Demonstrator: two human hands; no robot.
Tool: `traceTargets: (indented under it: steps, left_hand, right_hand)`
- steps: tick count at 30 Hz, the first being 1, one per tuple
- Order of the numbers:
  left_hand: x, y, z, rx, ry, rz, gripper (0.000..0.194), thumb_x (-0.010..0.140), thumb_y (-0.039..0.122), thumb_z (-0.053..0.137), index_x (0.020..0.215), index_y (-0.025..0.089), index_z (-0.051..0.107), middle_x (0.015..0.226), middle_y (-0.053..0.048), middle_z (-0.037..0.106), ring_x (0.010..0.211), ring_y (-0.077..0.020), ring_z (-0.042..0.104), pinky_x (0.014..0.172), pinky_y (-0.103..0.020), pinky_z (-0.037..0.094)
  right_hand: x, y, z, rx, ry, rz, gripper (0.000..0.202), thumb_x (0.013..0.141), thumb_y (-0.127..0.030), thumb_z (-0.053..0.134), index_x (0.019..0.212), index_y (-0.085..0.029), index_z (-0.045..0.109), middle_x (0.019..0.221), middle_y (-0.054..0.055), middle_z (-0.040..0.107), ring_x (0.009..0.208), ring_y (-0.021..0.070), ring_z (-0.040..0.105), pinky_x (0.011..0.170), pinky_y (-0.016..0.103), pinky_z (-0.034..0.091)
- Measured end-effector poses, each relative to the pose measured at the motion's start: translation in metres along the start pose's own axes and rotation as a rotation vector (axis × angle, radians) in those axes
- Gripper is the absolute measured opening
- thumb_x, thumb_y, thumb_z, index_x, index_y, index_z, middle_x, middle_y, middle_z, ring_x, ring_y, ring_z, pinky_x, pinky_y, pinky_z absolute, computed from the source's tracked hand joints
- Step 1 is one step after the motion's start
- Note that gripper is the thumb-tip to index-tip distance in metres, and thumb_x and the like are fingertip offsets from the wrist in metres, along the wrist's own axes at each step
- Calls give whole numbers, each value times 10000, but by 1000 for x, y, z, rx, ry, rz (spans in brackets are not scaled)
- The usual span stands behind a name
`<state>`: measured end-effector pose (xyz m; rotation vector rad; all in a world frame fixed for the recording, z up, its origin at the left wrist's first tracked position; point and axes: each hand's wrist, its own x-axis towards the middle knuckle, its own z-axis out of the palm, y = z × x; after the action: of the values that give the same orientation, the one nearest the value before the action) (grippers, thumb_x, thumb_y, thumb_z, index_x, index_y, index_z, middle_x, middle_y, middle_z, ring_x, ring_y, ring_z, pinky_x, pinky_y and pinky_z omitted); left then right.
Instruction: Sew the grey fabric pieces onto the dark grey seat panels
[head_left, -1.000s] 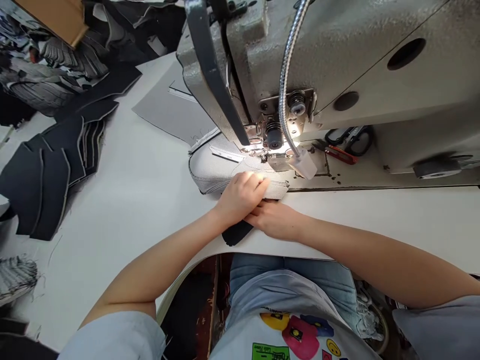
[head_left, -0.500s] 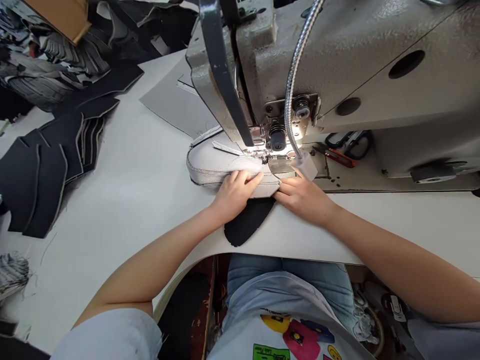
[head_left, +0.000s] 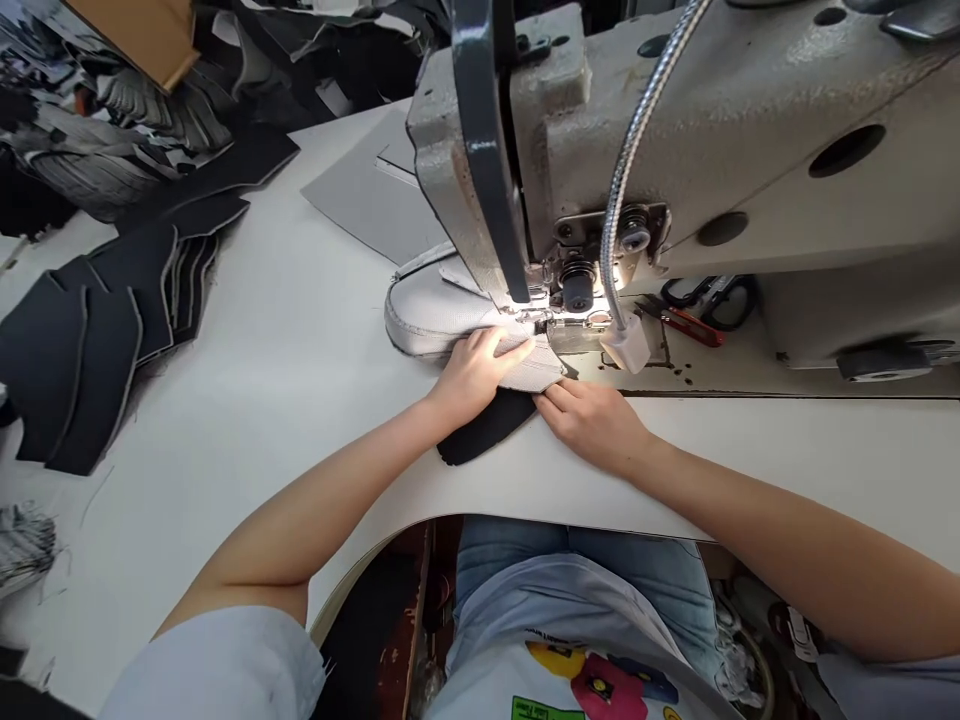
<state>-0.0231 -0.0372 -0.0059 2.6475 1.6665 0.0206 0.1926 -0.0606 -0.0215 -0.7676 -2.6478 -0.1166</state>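
A light grey mesh piece with a rounded end and dark seams, which looks like a shoe upper (head_left: 435,308), lies under the sewing machine's presser foot (head_left: 538,322). My left hand (head_left: 472,375) rests on top of it, thumb spread away from the fingers, pressing the fabric. At its near right corner, my right hand (head_left: 589,420) pinches the edge between thumb and fingers; the fingertips are partly hidden. A black fabric flap (head_left: 484,428) sticks out from beneath the grey piece, toward my body. The machine's lamp lights the stitching area.
The machine head (head_left: 720,150) hangs over the work, with a braided cable (head_left: 634,130) in front. Scissors (head_left: 724,300) and a red-handled tool (head_left: 690,325) lie under its arm. Black cut pieces (head_left: 105,360) are stacked at left; a grey sheet (head_left: 367,195) lies behind.
The grey piece has turned slightly, and its black flap has swung left. My right hand has shifted a little toward my body, still at the corner. The camera view has moved somewhat.
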Motion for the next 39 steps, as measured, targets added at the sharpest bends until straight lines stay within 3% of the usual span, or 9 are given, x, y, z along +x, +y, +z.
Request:
traceTargets:
  steps: [4, 9, 13, 16, 20, 24, 28, 34, 39]
  left_hand:
    - [10, -5, -6, -45, 13, 29, 472, 900, 67, 437, 1310, 230, 604, 1241, -113, 565, 1167, -259, 536, 982, -384, 446]
    - [12, 9, -19, -54, -8, 47, 490, 841, 162, 547, 1330, 143, 578, 1314, -142, 543, 1157, -277, 555, 982, -371, 473]
    - [8, 28, -24, 146, 89, 205, 284, 905, 122, 472, 1108, 159, 667, 1103, -128, 639, 1018, -260, 575, 840, -364, 476]
    - [9, 31, -25, 198, 32, 259, 242, 890, 47, 449, 839, 171, 650, 836, -75, 634, 841, -218, 562, 673, -308, 424]
    - [14, 28, -25, 187, -38, 244, 214, 862, 28, 481, 749, 163, 603, 759, -68, 584, 793, -210, 537, 595, -294, 365]
    - [15, 26, -23, 175, -35, 243, 201, 844, 20, 492, 760, 159, 610, 744, -60, 568, 788, -206, 534, 606, -295, 375]
    - [19, 17, -21, 173, -35, 242, 256, 842, 15, 463, 851, 170, 666, 762, -51, 589, 793, -200, 548, 620, -281, 394]
    - [34, -4, -22, 165, -62, 273, 401, 818, 17, 488, 1100, 202, 706, 969, -58, 676, 903, -193, 600, 808, -277, 449]
    - [38, -4, -28, 124, -120, 233, 423, 828, 54, 489, 1127, 250, 716, 998, -48, 703, 830, -194, 634, 721, -286, 453]
  right_hand:
    - [0, -3, 5, 39, 70, -31, 282, 956, -80, 430, 1041, -73, 698, 990, 131, 709, 882, 219, 591, 722, 331, 457]
    - [-1, -11, 9, 112, 102, -132, 307, 939, -103, 453, 1108, -55, 705, 1188, 154, 686, 1105, 259, 599, 965, 383, 481]
    - [15, -27, 7, 93, -83, -107, 344, 930, -105, 414, 1090, -3, 700, 1069, 218, 699, 1000, 275, 635, 976, 433, 479]
    - [28, -37, 6, 103, -218, -101, 351, 925, -107, 388, 998, -14, 718, 936, 222, 704, 902, 287, 638, 930, 481, 485]
    - [32, -39, 8, 139, -213, -90, 349, 929, -121, 392, 1000, -20, 718, 932, 216, 701, 911, 283, 629, 931, 478, 479]
    - [32, -40, 12, 206, -158, -50, 329, 936, -168, 436, 1014, -7, 712, 953, 216, 698, 967, 279, 622, 1009, 457, 445]
    - [44, -43, 17, 250, -194, -30, 340, 939, -174, 423, 1039, -16, 706, 959, 195, 694, 979, 271, 619, 1036, 439, 425]
    - [70, -40, 26, 238, -253, 73, 454, 949, -372, 472, 1131, -2, 661, 1109, 234, 658, 1109, 340, 569, 978, 453, 449]
    - [76, -41, 29, 248, -291, 101, 534, 949, -455, 484, 1165, 11, 632, 1071, 246, 676, 1072, 335, 593, 915, 448, 461]
